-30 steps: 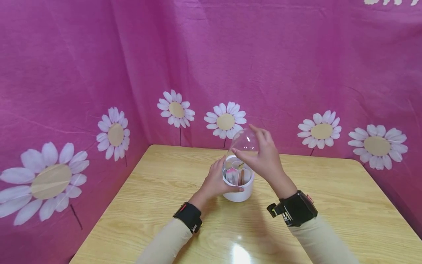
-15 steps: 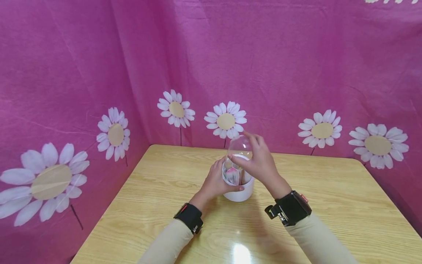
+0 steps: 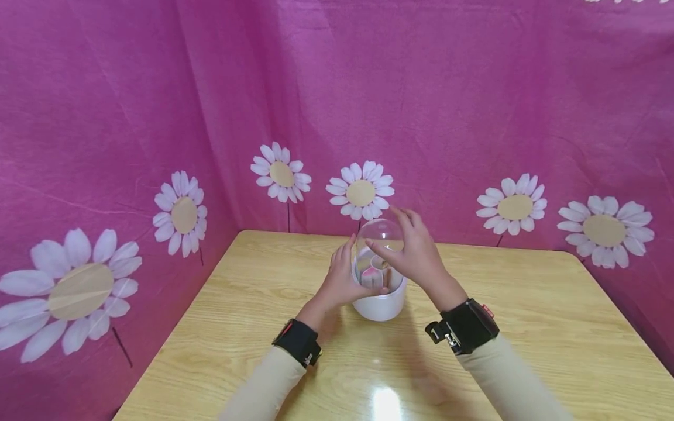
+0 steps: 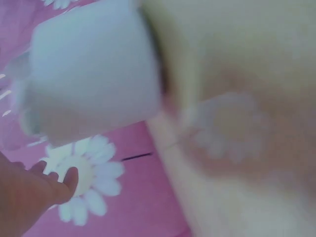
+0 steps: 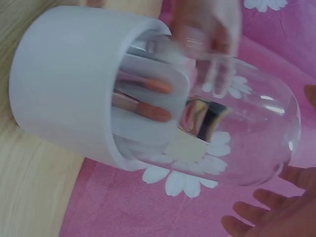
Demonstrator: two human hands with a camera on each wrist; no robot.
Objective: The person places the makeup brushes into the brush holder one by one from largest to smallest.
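Note:
A white round cup-like holder [image 3: 380,307] stands on the table, with makeup brushes [image 5: 153,111] and a pink-tipped item inside. Over its mouth sits a clear dome lid [image 5: 256,118], its lower edge at the holder's rim. My right hand [image 3: 421,257] holds the dome from the right, thumb in front and fingers behind its top. On the left side my left hand [image 3: 339,278] stays at the rim, fingers straight and pointing up, thumb across the front. In the left wrist view, the left hand's fingers [image 4: 54,185] show just beside the holder.
The wooden table [image 3: 237,298] has a rounded far edge. Pink cloth [image 3: 432,88] with printed daisies hangs behind it and along the left side. Black wrist bands [image 3: 471,326] sit on both wrists.
My right hand has come down and left, bringing the dome from above the holder onto its mouth. The left hand's fingers have straightened and moved up along the rim.

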